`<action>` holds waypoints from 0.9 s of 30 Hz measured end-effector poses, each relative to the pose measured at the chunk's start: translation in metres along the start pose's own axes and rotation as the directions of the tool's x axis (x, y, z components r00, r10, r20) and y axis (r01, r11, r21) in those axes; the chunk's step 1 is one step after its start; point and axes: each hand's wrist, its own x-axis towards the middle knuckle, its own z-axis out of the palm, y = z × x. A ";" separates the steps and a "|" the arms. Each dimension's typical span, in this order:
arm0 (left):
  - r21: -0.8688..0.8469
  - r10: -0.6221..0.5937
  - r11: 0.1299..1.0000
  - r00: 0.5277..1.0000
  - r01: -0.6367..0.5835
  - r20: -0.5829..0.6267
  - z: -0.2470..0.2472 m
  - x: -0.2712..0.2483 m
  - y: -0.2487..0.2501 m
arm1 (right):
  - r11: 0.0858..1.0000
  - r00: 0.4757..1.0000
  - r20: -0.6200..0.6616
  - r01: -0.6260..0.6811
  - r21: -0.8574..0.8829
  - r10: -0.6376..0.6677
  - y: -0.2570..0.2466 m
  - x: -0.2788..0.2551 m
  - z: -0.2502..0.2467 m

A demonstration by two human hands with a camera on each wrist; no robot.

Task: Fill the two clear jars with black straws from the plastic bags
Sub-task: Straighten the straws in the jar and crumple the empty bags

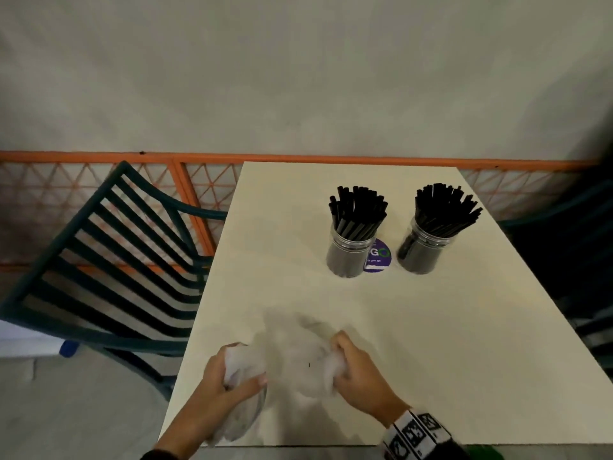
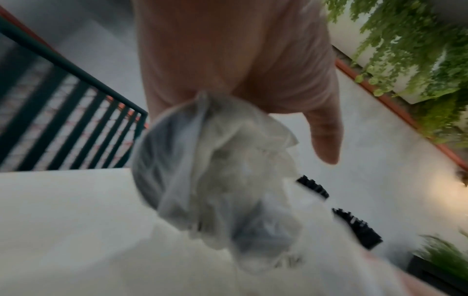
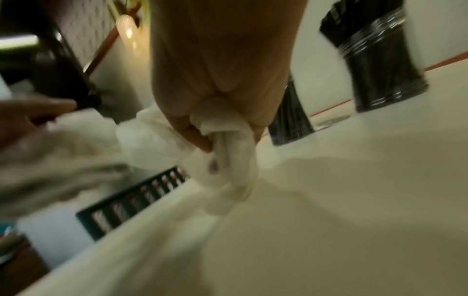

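Observation:
Two clear jars stand at the far right of the cream table (image 1: pixel 431 343), the left jar (image 1: pixel 348 254) and the right jar (image 1: pixel 419 252), each packed with upright black straws (image 1: pixel 358 207). Near the table's front edge both hands crumple clear plastic bags (image 1: pixel 298 360). My left hand (image 1: pixel 229 376) grips a bunched wad of bag (image 2: pixel 215 170). My right hand (image 1: pixel 351 363) grips a twisted piece of bag (image 3: pixel 228 156). No straws show inside the bags. The jars (image 3: pixel 385 66) appear blurred in the right wrist view.
A purple round sticker (image 1: pixel 378 257) lies between the jars. A dark green slatted chair (image 1: pixel 109 260) stands left of the table. An orange lattice railing (image 1: pixel 199 180) runs behind. Another dark chair (image 1: pixel 587 260) sits at the right edge.

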 end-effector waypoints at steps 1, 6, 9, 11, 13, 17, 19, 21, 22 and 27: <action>0.003 -0.009 1.000 0.999 0.009 0.038 0.005 0.006 0.006 | 0.997 0.999 -0.026 0.024 0.067 -0.022 -0.004 -0.008 -0.006; -0.059 0.085 0.996 0.884 -0.066 0.459 0.053 0.021 0.044 | 0.976 0.997 0.060 -0.055 0.209 0.043 -0.022 -0.038 -0.024; -0.005 0.141 0.986 0.815 -0.167 0.562 0.084 0.016 0.070 | 0.935 0.992 0.066 -0.122 0.333 0.106 -0.036 -0.056 -0.030; 0.076 0.201 0.957 0.831 -0.279 0.519 0.099 0.020 0.076 | 0.906 0.989 -0.024 -0.121 0.406 0.143 -0.041 -0.071 -0.037; 0.116 0.247 0.932 0.835 -0.343 0.492 0.111 0.025 0.075 | 0.905 0.978 -0.129 -0.098 0.414 0.165 -0.026 -0.087 -0.044; 0.071 0.278 0.936 0.846 -0.345 0.454 0.148 0.025 0.073 | 0.782 0.944 -0.191 -0.098 0.615 0.268 0.007 -0.138 -0.061; 0.007 0.232 0.962 0.828 -0.273 0.511 0.173 0.021 0.073 | 0.726 0.903 -0.260 -0.078 0.683 0.342 0.025 -0.167 -0.074; -0.033 0.185 0.978 0.785 -0.206 0.591 0.203 0.012 0.073 | 0.705 0.896 -0.233 -0.115 0.700 0.378 0.040 -0.193 -0.086; -0.034 0.175 0.980 0.764 -0.197 0.621 0.220 0.007 0.071 | 0.662 0.913 -0.190 -0.107 0.742 0.361 0.045 -0.204 -0.090; -0.089 0.204 0.974 0.649 -0.206 0.732 0.318 -0.028 0.067 | 0.469 0.892 -0.242 0.039 0.882 0.381 0.087 -0.247 -0.110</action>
